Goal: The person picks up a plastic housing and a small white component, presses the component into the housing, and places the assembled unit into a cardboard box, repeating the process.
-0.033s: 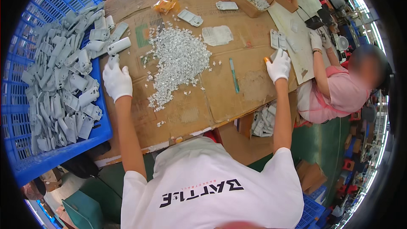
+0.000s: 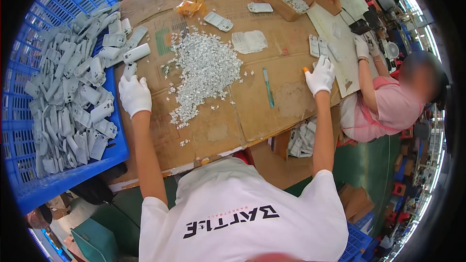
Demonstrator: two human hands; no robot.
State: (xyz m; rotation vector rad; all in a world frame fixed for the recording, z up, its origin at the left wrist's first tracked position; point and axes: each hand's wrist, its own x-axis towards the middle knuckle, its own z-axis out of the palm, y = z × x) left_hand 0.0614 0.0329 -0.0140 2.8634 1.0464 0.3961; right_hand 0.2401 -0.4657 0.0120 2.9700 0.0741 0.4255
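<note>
My left hand, in a white glove, is at the inner edge of the blue crate. Its fingertips are closed on the end of a grey plastic housing. Another pale housing lies just beyond it, on the heap of housings filling the crate. My right hand, gloved with an orange cover on the thumb tip, rests at the table's right side. Thumb and fingers are apart, and the fingertips reach the near edge of white housings. Whether anything lies beneath the palm is hidden.
A pile of small silvery parts spreads over the cardboard-covered table. A green pen, two housings and a cardboard box of small parts lie around it. A co-worker sits at the right.
The fingers of my right hand have straightened toward the white housings, and the greyish piece seen by its thumb no longer shows. My left hand has barely shifted.
</note>
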